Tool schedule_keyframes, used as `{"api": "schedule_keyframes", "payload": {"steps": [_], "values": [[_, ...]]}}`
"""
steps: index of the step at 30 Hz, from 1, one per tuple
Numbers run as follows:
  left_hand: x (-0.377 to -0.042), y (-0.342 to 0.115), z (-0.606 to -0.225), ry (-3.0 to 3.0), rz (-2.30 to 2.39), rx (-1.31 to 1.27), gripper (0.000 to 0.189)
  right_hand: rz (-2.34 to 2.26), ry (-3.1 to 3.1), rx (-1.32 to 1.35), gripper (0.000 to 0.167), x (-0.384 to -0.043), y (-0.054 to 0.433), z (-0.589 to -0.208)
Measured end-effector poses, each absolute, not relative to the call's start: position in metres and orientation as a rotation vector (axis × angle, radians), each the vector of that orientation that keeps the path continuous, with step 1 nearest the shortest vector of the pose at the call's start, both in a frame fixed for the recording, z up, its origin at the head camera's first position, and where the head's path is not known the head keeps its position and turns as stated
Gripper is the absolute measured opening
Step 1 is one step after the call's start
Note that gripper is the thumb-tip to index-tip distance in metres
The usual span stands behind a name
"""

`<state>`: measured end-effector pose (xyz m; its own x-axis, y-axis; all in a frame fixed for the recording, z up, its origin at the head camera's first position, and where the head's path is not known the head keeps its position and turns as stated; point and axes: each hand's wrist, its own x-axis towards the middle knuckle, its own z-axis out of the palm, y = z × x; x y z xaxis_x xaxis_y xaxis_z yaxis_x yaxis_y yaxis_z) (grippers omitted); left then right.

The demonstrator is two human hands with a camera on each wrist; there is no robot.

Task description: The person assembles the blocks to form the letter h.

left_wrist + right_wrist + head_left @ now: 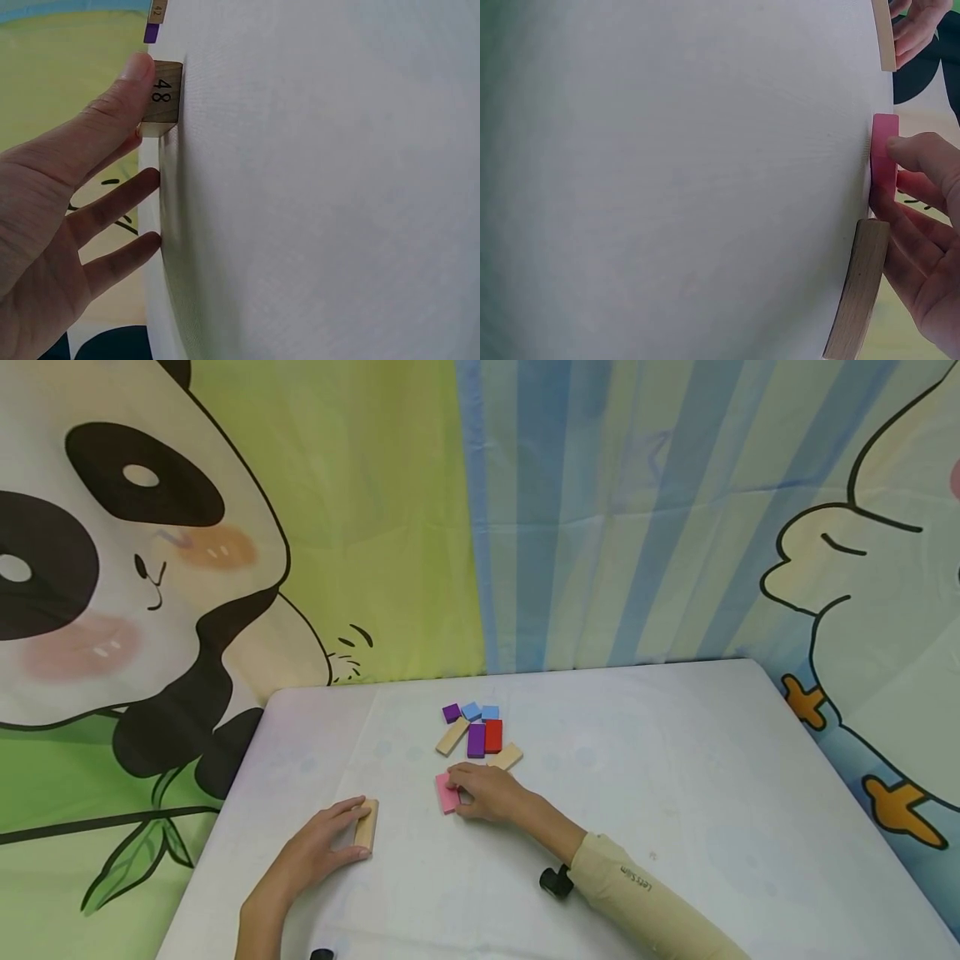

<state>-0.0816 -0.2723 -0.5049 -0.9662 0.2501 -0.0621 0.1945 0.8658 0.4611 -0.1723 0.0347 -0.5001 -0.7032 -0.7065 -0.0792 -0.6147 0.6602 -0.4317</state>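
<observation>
Head view: a pale rectangular wooden block [367,829] was pinched by the left hand [318,847], nearer the left edge of the white-covered table [660,760]; a pink rectangular block [444,795] was pinched by the right hand [487,792], in front of a multicoloured block cluster [476,737] toward the back edge. Block positioning was judged in hand; alignment before release seemed required next.

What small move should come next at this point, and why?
Probably the right hand should bring the pink rectangular block toward the tan rectangular wooden block: it pinches the pink one, the left hand grips the wooden one, and a gap separates the two blocks.
</observation>
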Motion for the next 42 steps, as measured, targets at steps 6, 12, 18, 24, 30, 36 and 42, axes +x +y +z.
{"api": "schedule_keyframes", "payload": {"steps": [6,12,18,24,30,36,42], "values": [[-0.0801,-0.2726,-0.5060,2.927,0.704,0.358,0.067,-0.557,2.628,-1.059,0.033,-0.1718,0.0341,-0.4998],[-0.0801,-0.2730,-0.5069,2.930,0.706,0.363,0.067,-0.569,2.623,-1.055,0.033,-0.1721,0.0344,-0.4980],[-0.0802,-0.2725,-0.5069,2.927,0.712,0.358,0.066,-0.570,2.614,-1.050,0.034,-0.1722,0.0348,-0.4982],[-0.0810,-0.2721,-0.5058,2.906,0.704,0.349,0.066,-0.568,2.609,-1.037,0.035,-0.1726,0.0346,-0.4974],[-0.0814,-0.2728,-0.5066,2.902,0.708,0.349,0.066,-0.560,2.585,-1.033,0.035,-0.1738,0.0342,-0.4953],[-0.0814,-0.2730,-0.5063,2.897,0.717,0.344,0.066,-0.535,2.573,-1.051,0.036,-0.1750,0.0332,-0.4941],[-0.0810,-0.2735,-0.5074,2.906,0.719,0.345,0.066,-0.562,2.571,-1.081,0.036,-0.1747,0.0297,-0.4960]]}}
